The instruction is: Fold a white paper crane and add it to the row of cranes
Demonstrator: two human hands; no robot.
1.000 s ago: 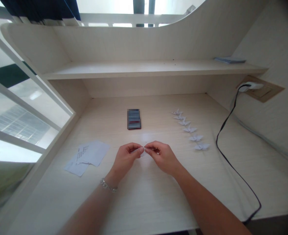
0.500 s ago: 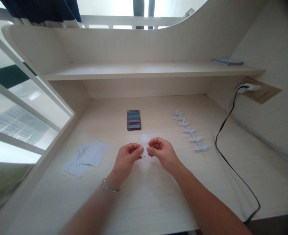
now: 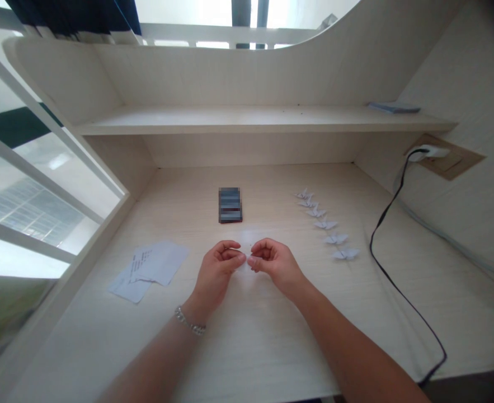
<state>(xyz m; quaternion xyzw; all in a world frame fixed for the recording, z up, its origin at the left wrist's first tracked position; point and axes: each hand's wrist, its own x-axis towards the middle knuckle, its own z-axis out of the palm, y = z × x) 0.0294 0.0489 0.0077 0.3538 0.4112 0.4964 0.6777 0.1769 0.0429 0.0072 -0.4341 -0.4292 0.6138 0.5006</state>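
Left hand point(image 3: 217, 274), right hand point(image 3: 277, 266) curled closer; paper point(image 3: 247, 263) now nearly hidden.

The left hand point(image 3: 217, 273) and right hand point(image 3: 275, 263) nearly touch near origami cranes point(image 3: 325, 224).

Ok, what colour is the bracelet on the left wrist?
The bracelet looks silver, shown best in the head view.

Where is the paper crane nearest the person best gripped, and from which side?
Probably at the folded middle of the white paper crane, pinched from above, where its spread wings meet. Come in from the near left, the side of the right hand: the next crane lies just beyond it and the black cable runs to its right.
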